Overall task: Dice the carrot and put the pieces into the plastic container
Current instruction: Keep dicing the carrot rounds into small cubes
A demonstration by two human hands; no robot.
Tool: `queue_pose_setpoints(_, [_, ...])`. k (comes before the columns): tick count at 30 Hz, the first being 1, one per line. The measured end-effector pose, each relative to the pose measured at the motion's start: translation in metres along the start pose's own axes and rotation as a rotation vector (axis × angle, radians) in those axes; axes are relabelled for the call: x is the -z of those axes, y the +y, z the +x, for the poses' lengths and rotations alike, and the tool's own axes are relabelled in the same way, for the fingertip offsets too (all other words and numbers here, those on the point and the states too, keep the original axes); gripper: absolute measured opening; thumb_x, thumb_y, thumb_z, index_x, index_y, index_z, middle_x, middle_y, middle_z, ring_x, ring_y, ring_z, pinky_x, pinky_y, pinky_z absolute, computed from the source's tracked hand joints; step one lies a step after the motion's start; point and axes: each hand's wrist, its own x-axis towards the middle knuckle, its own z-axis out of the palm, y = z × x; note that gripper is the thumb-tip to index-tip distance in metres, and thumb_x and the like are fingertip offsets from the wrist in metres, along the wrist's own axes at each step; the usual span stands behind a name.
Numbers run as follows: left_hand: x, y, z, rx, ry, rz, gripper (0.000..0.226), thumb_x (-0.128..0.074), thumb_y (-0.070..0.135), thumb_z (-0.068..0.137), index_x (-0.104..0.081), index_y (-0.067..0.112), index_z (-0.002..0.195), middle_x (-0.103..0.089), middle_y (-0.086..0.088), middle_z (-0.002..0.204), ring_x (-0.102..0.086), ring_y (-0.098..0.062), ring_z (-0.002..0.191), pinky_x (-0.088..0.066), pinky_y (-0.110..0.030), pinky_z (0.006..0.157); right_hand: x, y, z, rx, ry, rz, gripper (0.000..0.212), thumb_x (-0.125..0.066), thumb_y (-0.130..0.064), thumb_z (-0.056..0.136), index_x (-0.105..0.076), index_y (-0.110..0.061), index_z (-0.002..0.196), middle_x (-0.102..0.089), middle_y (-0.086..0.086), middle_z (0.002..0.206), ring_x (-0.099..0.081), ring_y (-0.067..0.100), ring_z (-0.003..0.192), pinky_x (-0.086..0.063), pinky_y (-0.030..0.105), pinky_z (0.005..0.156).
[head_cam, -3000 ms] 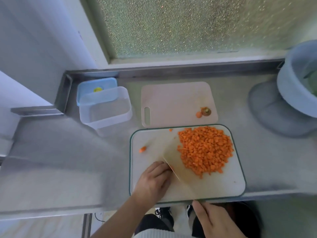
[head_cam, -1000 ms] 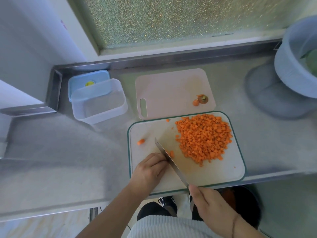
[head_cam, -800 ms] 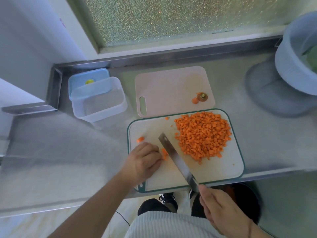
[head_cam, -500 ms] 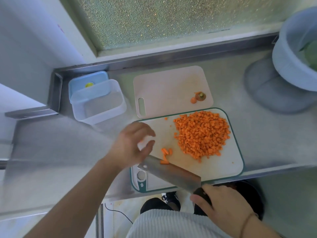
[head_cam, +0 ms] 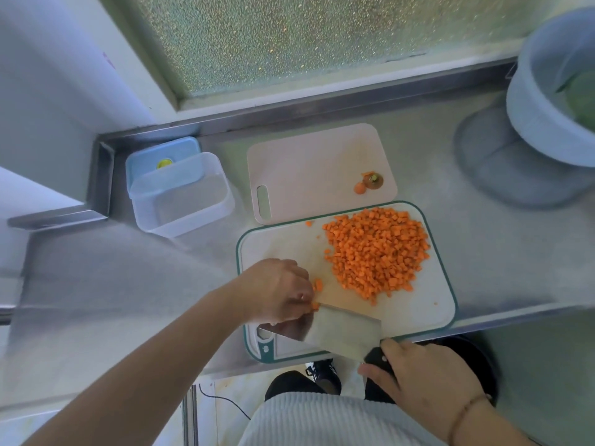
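Observation:
A heap of diced carrot (head_cam: 376, 252) lies on the right half of the white, green-rimmed cutting board (head_cam: 431, 310). My left hand (head_cam: 277, 291) is over the board's left side, its fingers curled down around a small carrot piece (head_cam: 315, 306) right at the cleaver's blade (head_cam: 341, 329). A couple more loose carrot bits (head_cam: 318, 284) lie just beyond its fingertips. My right hand (head_cam: 418, 371) grips the cleaver's black handle at the board's near edge, with the blade lying flat and pointing left. The clear plastic container (head_cam: 183, 194) stands at the back left with nothing inside.
A blue lid (head_cam: 161, 152) lies behind the container. The pink board (head_cam: 309, 169) behind the white one carries the carrot's cut end (head_cam: 370, 182). At the far right a pale blue bowl (head_cam: 547, 101) with something green stands on a stand. A raised steel rim runs along the counter's back.
My left hand reached to the stray carrot piece at the board's left, then came back to the blade. My right hand turned the cleaver from upright to lying flat, pointing left.

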Motion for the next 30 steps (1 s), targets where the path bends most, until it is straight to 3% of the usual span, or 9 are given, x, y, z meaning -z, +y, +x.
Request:
queue_pose_setpoints(4, [-0.008, -0.005, -0.001, -0.017, 0.01, 0.011, 0.029, -0.049, 0.037, 0.085, -0.073, 0.021, 0.082, -0.061, 0.007, 0.075, -0.053, -0.016, 0.074, -0.05, -0.036, 0.064, -0.003, 0.001, -0.005, 0.018, -0.043, -0.01, 0.071, -0.01, -0.07, 0.093, -0.055, -0.026, 0.06, -0.049, -0.004, 0.042, -0.043, 0.009, 0.029, -0.017, 0.022, 0.031])
queue_pose_setpoints(7, [-0.009, -0.018, 0.001, -0.049, 0.073, 0.072, 0.027, -0.051, 0.033, 0.091, -0.074, 0.019, 0.09, -0.064, 0.004, 0.079, -0.056, -0.02, 0.075, -0.05, -0.035, 0.063, 0.003, 0.004, -0.016, 0.031, -0.063, 0.011, 0.076, 0.0, -0.076, 0.086, -0.059, -0.029, 0.085, -0.063, -0.005, 0.064, -0.057, 0.008, 0.046, -0.026, 0.022, 0.035])
queue_pose_setpoints(10, [-0.013, -0.028, 0.001, -0.105, 0.095, 0.12, 0.027, -0.049, 0.029, 0.095, -0.074, 0.018, 0.095, -0.065, 0.002, 0.086, -0.059, -0.023, 0.077, -0.053, -0.036, 0.065, 0.015, 0.011, -0.027, -0.06, -0.152, 0.051, 0.073, -0.005, -0.073, 0.09, -0.058, -0.028, 0.065, -0.053, -0.004, 0.047, -0.044, 0.004, 0.028, 0.003, 0.013, 0.039])
queue_pose_setpoints(13, [-0.018, -0.028, 0.0, -0.094, 0.153, 0.084, 0.024, -0.052, 0.027, 0.096, -0.074, 0.017, 0.097, -0.066, 0.001, 0.09, -0.061, -0.023, 0.076, -0.053, -0.036, 0.065, 0.022, 0.018, -0.034, -0.071, -0.09, 0.063, 0.056, -0.013, -0.072, 0.091, -0.036, -0.033, 0.058, -0.044, -0.007, 0.037, -0.035, 0.001, 0.021, 0.012, 0.012, 0.043])
queue_pose_setpoints(17, [-0.018, -0.027, -0.003, -0.064, 0.258, 0.014, 0.021, -0.054, 0.017, 0.096, -0.069, 0.01, 0.109, -0.063, -0.006, 0.109, -0.062, -0.026, 0.085, -0.054, -0.037, 0.074, 0.018, 0.025, -0.047, -0.141, -0.107, 0.093, 0.048, -0.013, -0.074, 0.089, -0.029, -0.037, 0.064, -0.045, -0.012, 0.038, -0.038, -0.001, 0.024, -0.001, 0.009, 0.038])
queue_pose_setpoints(22, [-0.013, -0.031, -0.004, -0.123, 0.022, 0.055, 0.058, -0.067, 0.027, 0.088, -0.05, 0.015, 0.143, -0.052, -0.007, 0.144, -0.062, -0.028, 0.114, -0.056, -0.04, 0.089, 0.024, 0.028, -0.062, -0.371, -0.151, 0.235, 0.054, -0.01, -0.078, 0.085, -0.038, -0.038, 0.061, -0.027, -0.017, 0.037, -0.05, -0.002, 0.037, -0.015, 0.009, 0.03])
queue_pose_setpoints(26, [-0.025, -0.028, 0.003, -0.174, 0.044, 0.067, 0.03, -0.06, 0.026, 0.097, -0.062, 0.015, 0.125, -0.058, -0.004, 0.127, -0.064, -0.024, 0.096, -0.059, -0.039, 0.065, 0.024, 0.029, -0.059, -0.429, -0.078, 0.342, 0.074, 0.004, -0.094, 0.057, -0.043, -0.038, 0.064, -0.046, -0.017, 0.043, -0.045, -0.01, 0.04, -0.035, 0.011, 0.041])
queue_pose_setpoints(28, [-0.029, -0.026, 0.0, -0.107, 0.09, 0.05, 0.027, -0.052, 0.029, 0.099, -0.065, 0.016, 0.119, -0.058, -0.001, 0.118, -0.064, -0.022, 0.087, -0.058, -0.039, 0.059, 0.026, 0.027, -0.052, -0.434, -0.134, 0.431, 0.082, 0.0, -0.094, 0.057, -0.052, -0.033, 0.071, -0.056, -0.015, 0.052, -0.048, -0.009, 0.045, -0.039, 0.011, 0.048])
queue_pose_setpoints(30, [-0.032, -0.017, -0.002, -0.033, 0.125, 0.01, 0.028, -0.056, 0.026, 0.098, -0.066, 0.012, 0.119, -0.059, -0.004, 0.115, -0.065, -0.025, 0.082, -0.058, -0.038, 0.065, 0.027, 0.02, -0.043, -0.446, -0.18, 0.57, 0.078, -0.012, -0.089, 0.064, -0.056, -0.025, 0.071, -0.06, -0.021, 0.056, -0.054, -0.004, 0.052, -0.038, 0.013, 0.05])
